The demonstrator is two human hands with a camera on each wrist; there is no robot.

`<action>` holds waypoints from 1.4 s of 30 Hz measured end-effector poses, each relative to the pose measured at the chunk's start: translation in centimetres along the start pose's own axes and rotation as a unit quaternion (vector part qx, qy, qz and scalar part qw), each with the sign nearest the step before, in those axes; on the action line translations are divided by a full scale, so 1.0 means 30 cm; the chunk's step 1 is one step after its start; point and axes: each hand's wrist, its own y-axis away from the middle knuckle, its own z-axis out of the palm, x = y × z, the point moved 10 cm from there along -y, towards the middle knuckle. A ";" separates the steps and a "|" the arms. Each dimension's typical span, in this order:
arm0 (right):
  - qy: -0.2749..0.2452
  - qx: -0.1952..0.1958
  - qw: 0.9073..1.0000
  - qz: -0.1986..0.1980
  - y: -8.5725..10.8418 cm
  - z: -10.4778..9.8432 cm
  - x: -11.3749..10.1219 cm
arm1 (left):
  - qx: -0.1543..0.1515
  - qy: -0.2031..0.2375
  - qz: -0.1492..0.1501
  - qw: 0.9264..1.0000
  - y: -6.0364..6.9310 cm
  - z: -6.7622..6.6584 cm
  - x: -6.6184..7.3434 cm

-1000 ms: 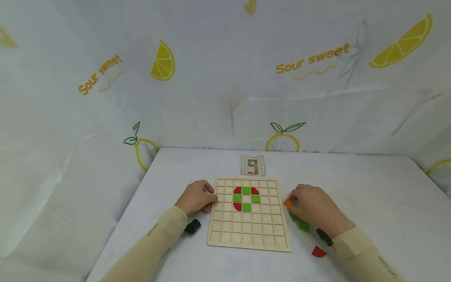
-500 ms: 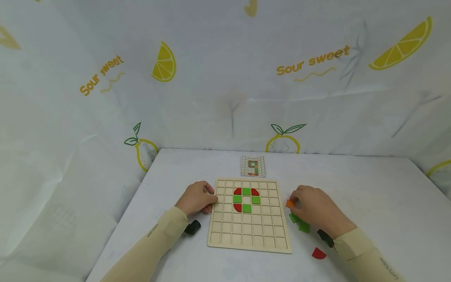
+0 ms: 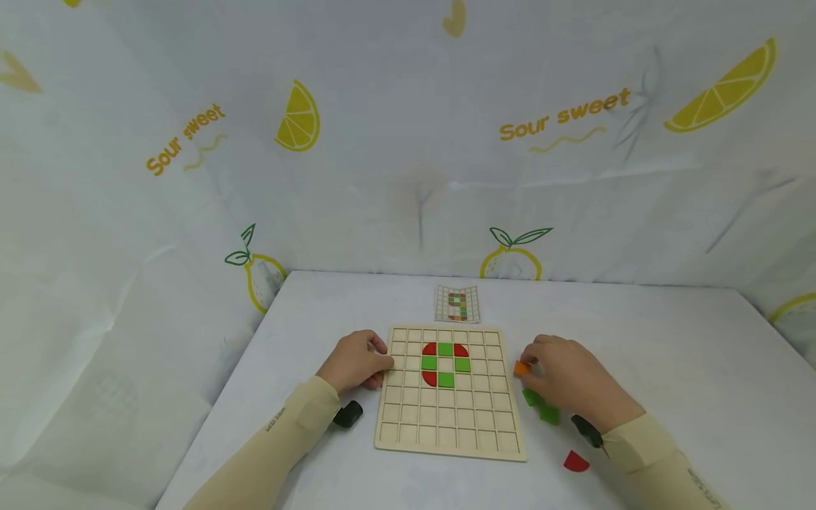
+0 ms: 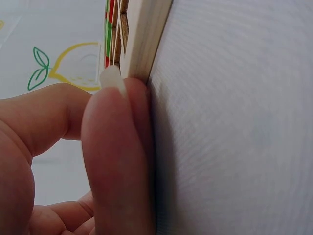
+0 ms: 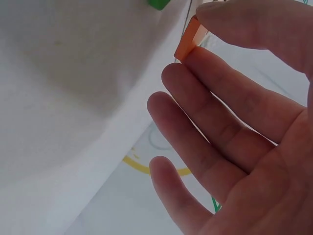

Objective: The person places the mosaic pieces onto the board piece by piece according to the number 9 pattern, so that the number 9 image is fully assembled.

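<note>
Narrowly, right grip [image 3: 566, 370] on orange tile [image 5: 188, 41]

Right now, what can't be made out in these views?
Head: exact shapes printed on the card, too small.
Head: full outline of the orange piece, partly covered by the right grip.
Left wrist: most of the board, cut off by the top edge.
Right wrist: the rest of one green piece, cut off by the top edge.

Both long beige fabric sleeves [image 3: 255, 457] bear small, dark printed lettering [image 3: 276, 419] behind wide, matching cuffs [image 3: 639, 440]. A small, black, rounded device [image 3: 348, 414] shows just beside each cuff.
</note>
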 end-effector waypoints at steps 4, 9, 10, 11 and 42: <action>0.003 0.004 1.000 -0.012 -0.011 -0.008 -0.027 | 0.003 0.001 -0.002 1.000 0.000 -0.004 -0.006; 0.002 -0.004 1.000 -0.016 -0.023 -0.002 -0.049 | 0.001 0.004 0.001 1.000 0.000 0.000 -0.007; 0.001 -0.006 1.000 -0.018 -0.024 -0.001 -0.055 | 0.001 0.005 0.001 1.000 0.000 0.001 -0.008; 0.000 -0.007 1.000 -0.018 -0.026 0.000 -0.062 | 0.001 0.005 0.002 1.000 0.000 0.002 -0.008; 0.031 0.024 0.991 -0.126 -0.067 0.033 -0.339 | -0.002 0.010 0.006 1.000 -0.004 -0.003 0.000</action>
